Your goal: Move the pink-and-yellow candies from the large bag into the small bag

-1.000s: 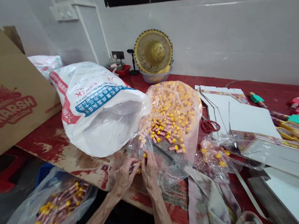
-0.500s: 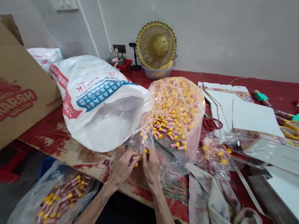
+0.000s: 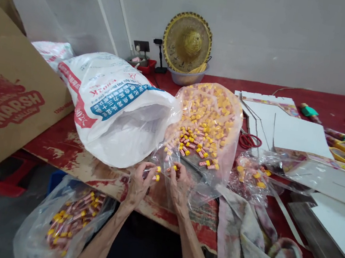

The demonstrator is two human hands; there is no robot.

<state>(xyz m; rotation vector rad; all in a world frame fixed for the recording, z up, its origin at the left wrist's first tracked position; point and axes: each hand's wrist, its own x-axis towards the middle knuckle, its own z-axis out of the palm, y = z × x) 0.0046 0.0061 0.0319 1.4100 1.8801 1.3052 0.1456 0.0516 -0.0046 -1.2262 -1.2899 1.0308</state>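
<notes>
My left hand (image 3: 140, 185) is closed around small tubes with yellow caps (image 3: 156, 178); two caps stick out between its fingertips. A hand's width to the right, my right hand (image 3: 179, 189) pinches one more yellow-capped tube (image 3: 172, 168) at the mouth of a clear plastic bag (image 3: 223, 172). Inside that bag lie several pink-and-yellow tubes (image 3: 192, 141), heaped toward the far end. To the left of it a big white woven sack (image 3: 109, 93) lies on its side, its mouth facing my hands.
Below the table edge at left hangs a plastic bag (image 3: 34, 216) of capped tubes. A cardboard box (image 3: 10, 99) stands far left. Right of the bag are red-handled scissors (image 3: 249, 140), white card (image 3: 299, 131) and a stained cloth (image 3: 250, 237). A straw hat (image 3: 186, 39) leans against the wall.
My hands have moved slightly apart. Two yellow caps now show clearly in the left hand, and the right hand still pinches a tube. The view has shifted a little.
</notes>
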